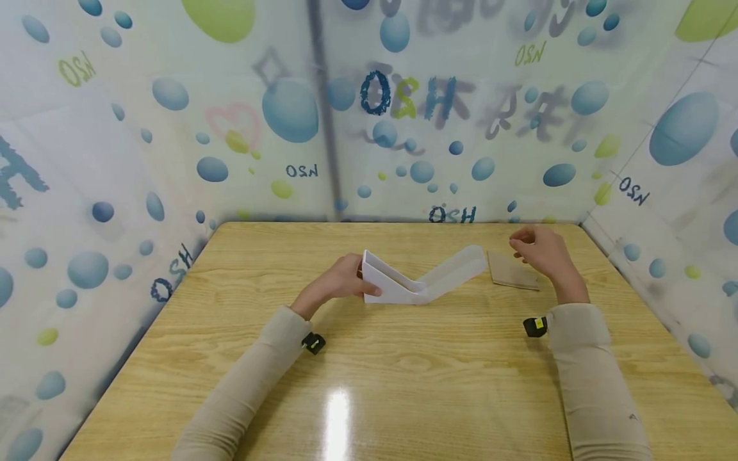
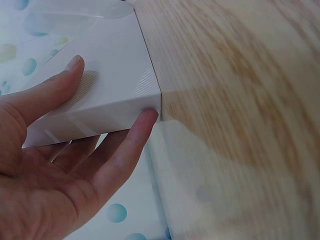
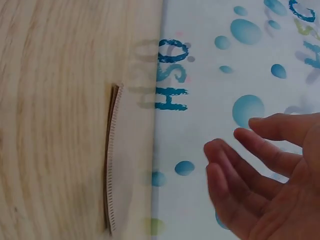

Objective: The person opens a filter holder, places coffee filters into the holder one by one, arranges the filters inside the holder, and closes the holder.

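Note:
My left hand [image 1: 344,276] grips the closed end of a white box [image 1: 387,288] that stands on the table. Its thumb lies along one side face in the left wrist view, with a fingertip at the lower corner. The box has a slanted opening, and a translucent lid [image 1: 455,272] is folded back from it toward the right. My right hand [image 1: 544,253] hovers above a thin brown square stack [image 1: 507,272], fingers loosely bent and nothing between them. In the right wrist view, this stack [image 3: 113,160] shows a finely crimped edge, like paper filters or napkins.
The wood-grain table [image 1: 415,365] ends at a patterned curtain [image 1: 461,153] close behind the box. More of the same sheeting rises along both sides. A black wrist camera [image 1: 536,326] sits at the right cuff, another camera [image 1: 314,343] at the left.

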Demonstrator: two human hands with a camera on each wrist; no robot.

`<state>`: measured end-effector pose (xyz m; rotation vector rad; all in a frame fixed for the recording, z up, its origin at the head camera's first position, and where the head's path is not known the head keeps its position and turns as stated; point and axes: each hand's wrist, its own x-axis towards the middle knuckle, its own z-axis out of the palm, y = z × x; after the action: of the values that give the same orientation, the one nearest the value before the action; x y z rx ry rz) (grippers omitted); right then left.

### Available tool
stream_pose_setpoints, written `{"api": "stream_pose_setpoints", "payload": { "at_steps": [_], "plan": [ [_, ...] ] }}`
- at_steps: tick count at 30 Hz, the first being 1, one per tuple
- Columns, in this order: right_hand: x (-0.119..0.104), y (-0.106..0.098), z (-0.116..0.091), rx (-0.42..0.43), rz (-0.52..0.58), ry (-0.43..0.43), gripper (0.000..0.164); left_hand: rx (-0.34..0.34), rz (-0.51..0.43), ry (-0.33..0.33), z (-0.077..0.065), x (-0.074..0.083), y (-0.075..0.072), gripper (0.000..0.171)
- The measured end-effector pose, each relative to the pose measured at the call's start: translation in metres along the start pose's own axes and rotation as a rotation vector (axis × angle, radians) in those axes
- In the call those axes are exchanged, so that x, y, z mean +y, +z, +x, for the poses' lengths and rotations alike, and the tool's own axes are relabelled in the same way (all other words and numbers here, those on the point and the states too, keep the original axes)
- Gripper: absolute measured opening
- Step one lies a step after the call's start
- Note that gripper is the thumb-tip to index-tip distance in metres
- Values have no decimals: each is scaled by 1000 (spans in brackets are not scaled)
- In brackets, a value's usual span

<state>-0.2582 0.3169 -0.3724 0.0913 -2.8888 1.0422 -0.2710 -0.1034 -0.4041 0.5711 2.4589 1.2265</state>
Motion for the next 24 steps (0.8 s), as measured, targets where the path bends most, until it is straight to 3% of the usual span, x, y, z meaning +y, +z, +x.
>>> {"api": "stream_pose_setpoints", "payload": {
  "at_steps": [8,14,24],
  "plan": [
    [15,0,5,-72,-122,48,46,-10,-12,4,0,0,0,44],
    [28,4,8,-184,-201,104,59,-7,-6,6,1,0,0,45],
    [37,13,8,-269,-235,119,66,-11,-5,9,1,-1,-1,45]
  ]
}}
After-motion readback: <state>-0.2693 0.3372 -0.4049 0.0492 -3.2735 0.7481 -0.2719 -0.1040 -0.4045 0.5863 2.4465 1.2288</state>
